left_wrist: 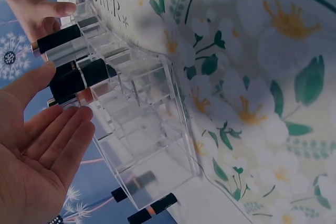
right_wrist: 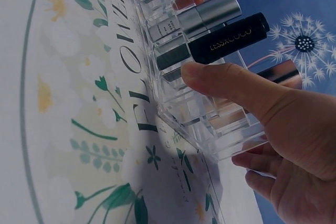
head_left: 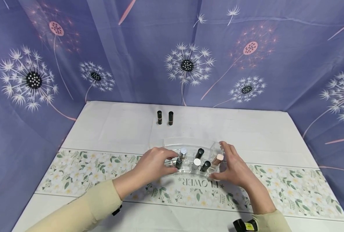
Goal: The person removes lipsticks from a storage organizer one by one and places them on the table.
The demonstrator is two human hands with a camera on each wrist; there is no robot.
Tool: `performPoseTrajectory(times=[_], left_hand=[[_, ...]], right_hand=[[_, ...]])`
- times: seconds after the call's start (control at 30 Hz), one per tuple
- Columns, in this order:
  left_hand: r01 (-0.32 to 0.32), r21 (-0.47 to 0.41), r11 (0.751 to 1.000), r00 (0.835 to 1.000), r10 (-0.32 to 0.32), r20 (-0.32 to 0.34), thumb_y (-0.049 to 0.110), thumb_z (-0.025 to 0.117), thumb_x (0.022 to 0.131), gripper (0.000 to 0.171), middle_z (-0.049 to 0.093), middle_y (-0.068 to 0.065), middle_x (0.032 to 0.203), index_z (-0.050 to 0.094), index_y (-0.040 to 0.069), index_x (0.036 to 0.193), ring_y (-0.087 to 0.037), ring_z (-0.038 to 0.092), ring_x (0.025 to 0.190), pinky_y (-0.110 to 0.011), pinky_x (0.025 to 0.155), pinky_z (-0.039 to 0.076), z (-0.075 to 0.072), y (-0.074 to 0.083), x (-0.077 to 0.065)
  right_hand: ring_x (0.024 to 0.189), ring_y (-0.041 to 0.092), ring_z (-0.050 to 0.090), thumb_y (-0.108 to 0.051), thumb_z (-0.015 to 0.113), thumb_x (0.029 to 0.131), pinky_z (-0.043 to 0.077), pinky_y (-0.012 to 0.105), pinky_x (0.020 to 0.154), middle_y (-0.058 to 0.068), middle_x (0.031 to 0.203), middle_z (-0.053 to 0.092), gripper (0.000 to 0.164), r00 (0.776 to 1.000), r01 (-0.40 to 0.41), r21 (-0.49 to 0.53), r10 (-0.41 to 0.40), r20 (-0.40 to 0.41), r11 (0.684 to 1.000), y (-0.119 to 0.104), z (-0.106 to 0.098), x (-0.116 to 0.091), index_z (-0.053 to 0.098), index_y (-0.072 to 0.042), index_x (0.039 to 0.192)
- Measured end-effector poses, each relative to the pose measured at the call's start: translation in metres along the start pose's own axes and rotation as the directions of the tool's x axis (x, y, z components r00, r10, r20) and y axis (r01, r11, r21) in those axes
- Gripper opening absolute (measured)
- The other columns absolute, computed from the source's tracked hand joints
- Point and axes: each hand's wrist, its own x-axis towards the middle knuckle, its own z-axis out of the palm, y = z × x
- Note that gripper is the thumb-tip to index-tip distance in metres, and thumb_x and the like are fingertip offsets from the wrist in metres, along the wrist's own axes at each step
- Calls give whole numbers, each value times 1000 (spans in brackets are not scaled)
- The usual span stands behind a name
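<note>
Clear plastic makes the holder (head_left: 190, 141) hard for me to trace from the head camera: its edges melt into the white tabletop (head_left: 262, 138), and the left hand (head_left: 151, 162) covers its left end. It sits on the floral strip (head_left: 88, 162), long axis running left to right in a shallow curve, its tubes standing caps up, among them a black faceted tube (head_left: 178, 163) and, at the right end, a pinkish tube (head_left: 219, 158). The left forearm slants in from lower left, thumb and fingers parted about the faceted tube; I can't tell whether they touch it. The right hand (head_left: 237, 169) clasps the holder's right end, thumb in front, fingers at the rear corner. Farther back, two black tubes (head_left: 159, 117) stand upright. My left wrist view, turned sideways, shows straight left fingers, palm showing, and the right hand cut by the edge. In the right wrist view, the thumb hides part of the pinkish tube; a lettered black tube (right_wrist: 228, 40) points its cap toward the upper right.
</note>
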Motion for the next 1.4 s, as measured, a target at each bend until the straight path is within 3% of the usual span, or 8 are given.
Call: performPoseTrajectory(times=[0.27, 0.7, 1.07, 1.4], left_hand=[[1, -36, 999, 1000, -1, 1, 26, 92, 86, 41, 80, -1, 118, 80, 14, 123, -21, 76, 106, -42, 96, 62, 5, 1, 3], [-77, -66, 995, 996, 73, -58, 13, 90, 86, 29, 82, -2, 105, 81, 10, 114, -15, 76, 89, -33, 82, 63, 16, -2, 8], [-83, -108, 991, 996, 78, -46, 10, 88, 88, 27, 81, -5, 102, 80, 8, 113, -16, 77, 89, -33, 85, 64, 17, -1, 9], [-75, -158, 985, 997, 69, -44, 5, 88, 86, 26, 81, -5, 103, 81, 7, 110, -17, 77, 89, -26, 82, 63, 11, -1, 10]], right_hand=[[133, 53, 54, -39, 100, 70, 51, 69, 104, 29, 158, 35, 129, 1000, -6, -6, 6, 1, 1000, 0, -1, 1, 22, -1, 166], [131, 53, 56, -37, 100, 70, 51, 69, 103, 29, 157, 36, 128, 1000, -9, -12, 9, 0, 1000, 2, -1, 2, 23, -2, 165], [132, 53, 55, -38, 100, 70, 51, 70, 103, 28, 158, 36, 129, 1000, -15, -8, 15, 5, 1000, 1, -1, 1, 22, -3, 166], [132, 53, 55, -40, 101, 69, 51, 70, 103, 28, 158, 37, 130, 1000, -16, -8, 16, 7, 1000, 2, 0, 1, 22, -3, 166]])
